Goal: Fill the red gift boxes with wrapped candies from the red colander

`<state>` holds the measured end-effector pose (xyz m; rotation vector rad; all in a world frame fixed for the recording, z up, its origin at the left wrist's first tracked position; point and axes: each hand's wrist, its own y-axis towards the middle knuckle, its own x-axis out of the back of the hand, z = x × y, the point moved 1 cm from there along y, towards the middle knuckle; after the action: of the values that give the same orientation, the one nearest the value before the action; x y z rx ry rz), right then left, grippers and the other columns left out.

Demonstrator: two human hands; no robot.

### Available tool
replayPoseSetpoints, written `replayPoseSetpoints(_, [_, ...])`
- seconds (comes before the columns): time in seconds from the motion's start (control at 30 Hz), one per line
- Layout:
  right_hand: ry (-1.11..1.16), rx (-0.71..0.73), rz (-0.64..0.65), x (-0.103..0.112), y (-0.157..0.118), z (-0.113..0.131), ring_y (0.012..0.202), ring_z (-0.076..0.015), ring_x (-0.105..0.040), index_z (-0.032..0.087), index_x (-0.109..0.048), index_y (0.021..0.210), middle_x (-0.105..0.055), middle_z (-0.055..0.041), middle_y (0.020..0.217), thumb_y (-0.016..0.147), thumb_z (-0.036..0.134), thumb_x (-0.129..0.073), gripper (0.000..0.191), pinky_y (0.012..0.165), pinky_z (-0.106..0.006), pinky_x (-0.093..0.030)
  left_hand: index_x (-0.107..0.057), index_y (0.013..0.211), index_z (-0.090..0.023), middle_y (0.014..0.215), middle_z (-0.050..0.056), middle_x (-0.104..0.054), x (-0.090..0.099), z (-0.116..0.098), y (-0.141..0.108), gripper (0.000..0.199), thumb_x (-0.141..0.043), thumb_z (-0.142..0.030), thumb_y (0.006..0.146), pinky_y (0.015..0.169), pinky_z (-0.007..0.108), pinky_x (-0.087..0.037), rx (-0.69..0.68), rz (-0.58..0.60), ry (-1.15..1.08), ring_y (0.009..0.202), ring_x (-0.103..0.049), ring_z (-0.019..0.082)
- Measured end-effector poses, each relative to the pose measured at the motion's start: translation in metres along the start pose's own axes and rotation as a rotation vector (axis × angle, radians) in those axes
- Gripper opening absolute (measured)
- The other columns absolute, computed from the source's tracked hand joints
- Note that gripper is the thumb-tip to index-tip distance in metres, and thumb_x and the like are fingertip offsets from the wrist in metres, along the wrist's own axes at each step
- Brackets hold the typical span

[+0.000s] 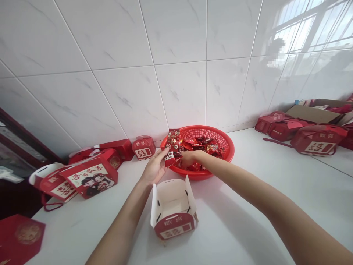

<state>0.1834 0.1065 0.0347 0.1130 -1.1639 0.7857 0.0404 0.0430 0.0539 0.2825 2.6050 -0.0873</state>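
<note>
My left hand (pixel 156 165) is closed on red wrapped snack packets (pixel 173 141), holding them up at the near left rim of a red plastic basket (pixel 229 152). My right hand (pixel 191 158) reaches into the basket with its fingers curled down among more red packets (pixel 212 146). Its fingertips are partly hidden, and what they grip cannot be made out. Just in front of the basket stands an open red gift box (pixel 175 206), its white inside showing and its flaps raised. No packets can be seen inside this box.
Left on the white table (pixel 234 221) are red gift boxes (pixel 91 176), and a small closed one (pixel 143 147) stands by the wall. More closed boxes (pixel 317 140) and an open cardboard carton (pixel 314 112) sit at the right. A tiled wall (pixel 182 92) rises behind.
</note>
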Motion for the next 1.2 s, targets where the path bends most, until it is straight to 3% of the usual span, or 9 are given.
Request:
replayPoseSetpoints(0.17, [0.324,0.067,-0.135,0.017,-0.005,-0.008,0.081,-0.0201,-0.066,0.016,-0.063,0.074,-0.069,-0.0032,0.079,0.069,0.009,-0.065,0.008,0.067,-0.026,-0.052,-0.074,0.082,-0.014,0.091,0.008,-0.081,0.001,0.001,0.002,0.01,-0.065,-0.011,0.088,0.096,0.038,-0.06,-0.015,0.005,-0.002,0.1,-0.076,0.025])
replayPoseSetpoints(0.3, [0.641,0.167,-0.266,0.034,-0.013,-0.016,0.071,-0.0141,-0.066,0.015,-0.062,0.077,-0.069,-0.0026,0.079,0.08,0.014,-0.058,0.005,0.068,-0.025,-0.054,-0.073,0.083,-0.014,0.095,0.009,-0.081,0.001,0.001,0.002,0.006,-0.068,-0.012,0.086,0.094,0.037,-0.061,-0.014,-0.002,-0.008,0.099,-0.076,0.025])
replayPoseSetpoints(0.47, [0.956,0.261,-0.425,0.046,-0.026,-0.015,0.063,-0.0107,-0.062,0.014,-0.063,0.084,-0.069,-0.0023,0.078,0.081,0.019,-0.066,0.006,0.062,-0.022,-0.052,-0.074,0.086,-0.014,0.092,0.008,-0.081,0.0,0.001,0.002,0.009,-0.066,-0.011,0.087,0.094,0.037,-0.061,-0.013,-0.019,-0.005,0.1,-0.076,0.025])
replayPoseSetpoints(0.63, [1.191,0.295,-0.591,0.045,-0.043,-0.009,0.064,-0.0102,-0.063,0.017,-0.06,0.087,-0.069,-0.0015,0.078,0.084,0.021,-0.066,0.008,0.066,-0.023,-0.053,-0.075,0.088,-0.014,0.092,0.008,-0.081,0.0,0.0,0.003,0.009,-0.066,-0.011,0.087,0.094,0.037,-0.061,-0.017,-0.003,-0.008,0.101,-0.075,0.024])
replayPoseSetpoints(0.8, [1.538,0.188,-0.798,0.032,-0.06,-0.003,0.064,-0.0117,-0.064,0.017,-0.062,0.082,-0.072,-0.0044,0.086,0.084,0.014,-0.062,0.003,0.066,-0.025,-0.053,-0.075,0.085,-0.015,0.092,0.008,-0.081,0.003,0.003,0.005,0.004,-0.074,-0.014,0.081,0.09,0.034,-0.061,-0.056,0.015,0.019,0.095,-0.076,0.024])
replayPoseSetpoints(0.93, [1.613,0.141,-0.848,0.026,-0.065,0.006,0.057,-0.0104,-0.057,0.017,-0.059,0.077,-0.068,-0.0032,0.079,0.082,0.014,-0.063,0.007,0.056,-0.024,-0.048,-0.076,0.082,-0.015,0.089,0.007,-0.081,0.004,0.005,0.005,0.005,-0.078,-0.018,0.078,0.088,0.032,-0.061,-0.076,0.027,0.034,0.092,-0.076,0.023])
replayPoseSetpoints(1.2, [1.638,0.115,-0.88,0.022,-0.073,0.028,0.053,-0.0086,-0.052,0.017,-0.058,0.077,-0.061,-0.0004,0.072,0.077,0.018,-0.066,0.008,0.045,-0.02,-0.037,-0.077,0.085,-0.017,0.091,0.006,-0.081,0.005,0.007,0.006,0.037,-0.09,-0.042,0.061,0.089,0.038,-0.058,-0.128,0.108,0.128,0.095,-0.075,0.027])
